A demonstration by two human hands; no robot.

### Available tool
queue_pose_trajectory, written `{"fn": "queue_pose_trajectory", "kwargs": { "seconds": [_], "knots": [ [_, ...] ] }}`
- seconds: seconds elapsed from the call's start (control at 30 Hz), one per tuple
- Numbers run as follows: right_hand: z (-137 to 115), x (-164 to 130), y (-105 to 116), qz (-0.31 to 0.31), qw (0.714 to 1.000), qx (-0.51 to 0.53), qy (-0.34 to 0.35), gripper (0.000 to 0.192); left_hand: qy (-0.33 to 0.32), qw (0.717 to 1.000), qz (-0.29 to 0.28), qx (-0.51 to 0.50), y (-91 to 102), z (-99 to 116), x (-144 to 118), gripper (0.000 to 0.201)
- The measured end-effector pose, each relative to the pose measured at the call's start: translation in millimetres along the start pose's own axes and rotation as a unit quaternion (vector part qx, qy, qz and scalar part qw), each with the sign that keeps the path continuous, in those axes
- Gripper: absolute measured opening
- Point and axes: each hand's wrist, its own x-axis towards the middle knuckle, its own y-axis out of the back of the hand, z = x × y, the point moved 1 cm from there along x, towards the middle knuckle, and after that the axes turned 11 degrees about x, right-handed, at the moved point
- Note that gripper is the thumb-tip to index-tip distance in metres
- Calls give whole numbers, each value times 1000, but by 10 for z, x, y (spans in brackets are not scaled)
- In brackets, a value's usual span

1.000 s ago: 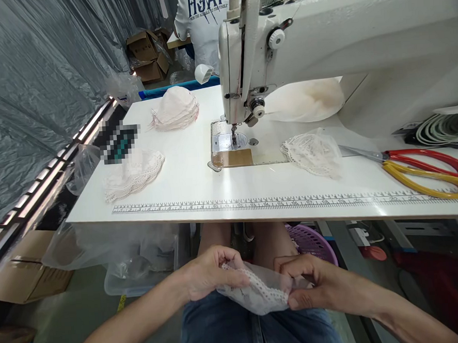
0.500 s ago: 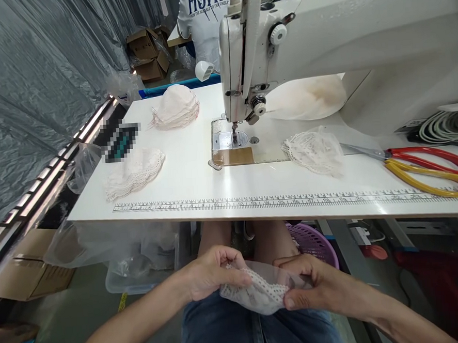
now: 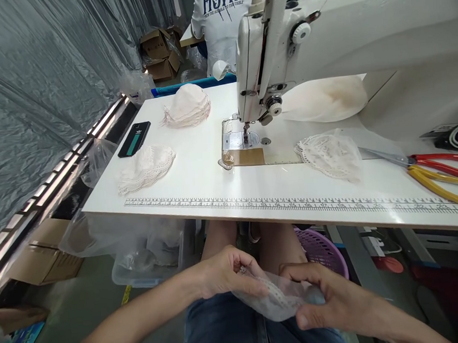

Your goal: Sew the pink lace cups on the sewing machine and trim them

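In the head view, both hands work low over the lap, below the front edge of the white desk [image 3: 198, 173]. The left hand [image 3: 223, 273] has its grip pressed together on the left end of a small sheer lace-trimmed piece [image 3: 275, 298], thumb on top and fingers curled beneath, so the cloth comes out of the pinch toward the right. The right hand [image 3: 333, 299] pinches the other end, its thumb lying along the lower edge and its fingers arched over the top; the piece spans between the two grips, sagging a little onto the denim-clad thighs [image 3: 231, 332]. Up on the desk, well apart from the hands, a sewing machine [image 3: 321, 36] stands at the back right, its needle over the metal plate [image 3: 243, 145]. A stack of lace pieces [image 3: 147, 168] lies at the left, just beside a dark phone [image 3: 134, 139]; a taller pale stack [image 3: 188, 106] sits behind it, and another lace heap under clear film [image 3: 329, 155] lies right of the needle. Red and yellow-handled scissors [image 3: 442, 176] rest at the far right, above the printed ruler strip [image 3: 293, 204] along the front edge. A purple basket [image 3: 322, 248] shows under the desk, and another person in a white shirt [image 3: 220, 22] stands beyond.
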Motion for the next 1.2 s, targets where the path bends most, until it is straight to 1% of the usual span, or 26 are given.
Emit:
{"fn": "queue_pose_trajectory", "kwargs": {
  "seconds": [0.1,0.17,0.23,0.3,0.53,0.77,0.9,1.0,1.07,1.2],
  "knots": [
    [-41,12,-44,33,999,-40,1,34,-71,995,9,65,0,27,27,21],
    [-60,43,-73,46,998,-49,2,32,-90,991,17,94,7,35,35,17],
    [-64,78,-87,52,998,-36,-1,29,-86,990,15,108,18,34,30,16],
    [-58,103,-87,45,999,-18,-6,27,-77,991,9,112,33,26,15,16],
    [-53,106,-54,26,1000,3,-15,26,-37,995,-21,85,115,-65,-19,24],
    [-42,136,-69,32,999,9,-22,27,-26,995,-32,89,188,-108,-41,32],
    [-38,151,-64,34,999,2,-16,26,7,996,-40,84,153,-89,-13,37],
    [-48,151,-49,29,1000,4,-11,23,29,997,-27,70,85,-44,34,35],
    [-54,144,-38,31,999,10,-7,21,25,997,-14,69,45,-9,60,33],
    [-61,120,-43,30,999,22,-3,21,-14,997,7,82,16,46,67,30]
  ]
}}
